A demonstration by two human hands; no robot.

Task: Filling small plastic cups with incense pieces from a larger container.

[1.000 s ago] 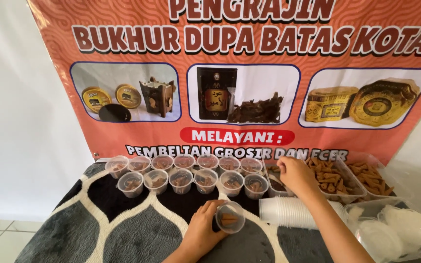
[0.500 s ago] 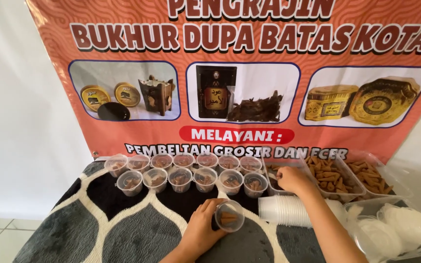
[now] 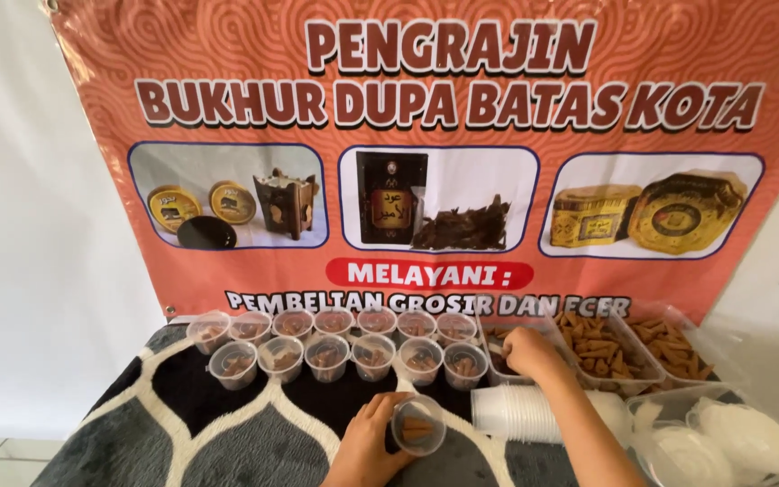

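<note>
Two hands work at a patterned rug (image 3: 182,433): the left hand (image 3: 367,444) clasps a small clear cup (image 3: 418,425) holding brown sticks, while the right hand (image 3: 529,350) pinches closed inside a tray of sticks (image 3: 606,347).

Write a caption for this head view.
Left hand holds a small cup; right hand reaches into a tray of brown sticks.

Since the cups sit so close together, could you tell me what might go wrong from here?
1. The left hand holds an open, lidless small clear cup tilted; its brown pieces could slide out onto the patterned mat.
2. The right hand reaches into a clear tray of brown pieces beside the filled cups; a sleeve or wrist might knock them or the stack of empty cups.
</note>
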